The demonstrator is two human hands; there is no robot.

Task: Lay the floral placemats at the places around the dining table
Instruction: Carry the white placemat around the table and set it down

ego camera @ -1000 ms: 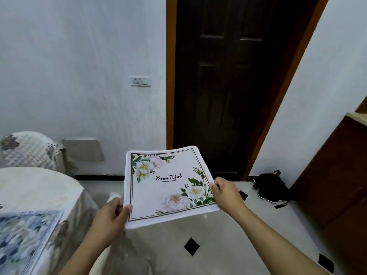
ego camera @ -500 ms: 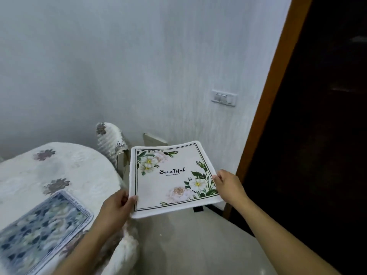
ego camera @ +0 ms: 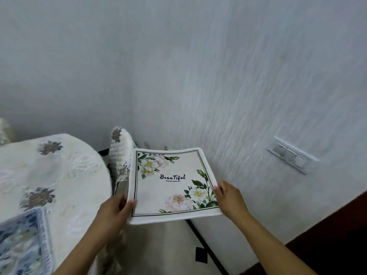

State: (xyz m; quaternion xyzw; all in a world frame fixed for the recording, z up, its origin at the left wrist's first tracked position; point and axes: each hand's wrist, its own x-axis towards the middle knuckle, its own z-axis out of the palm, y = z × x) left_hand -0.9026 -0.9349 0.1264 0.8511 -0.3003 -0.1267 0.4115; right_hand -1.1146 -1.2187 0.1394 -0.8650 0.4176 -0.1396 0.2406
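I hold a white floral placemat [ego camera: 170, 183] printed "Beautiful" flat in the air, just right of the round dining table [ego camera: 65, 175]. My left hand [ego camera: 115, 213] grips its near left corner, thumb on top. My right hand [ego camera: 228, 197] grips its near right edge. The table wears a cream embroidered cloth. A blue floral placemat [ego camera: 21, 243] lies on the table at the lower left, partly cut off by the frame.
A chair with a quilted white cover [ego camera: 119, 149] stands between the table and the wall, partly behind the held mat. A light switch [ego camera: 292, 155] sits on the textured wall at right. A dark door edge [ego camera: 337, 245] fills the lower right corner. Pale floor tiles lie below.
My view has swung left, away from the dark door and toward the table. Both hands have kept their grip on the white mat, which is now closer to the table's edge.
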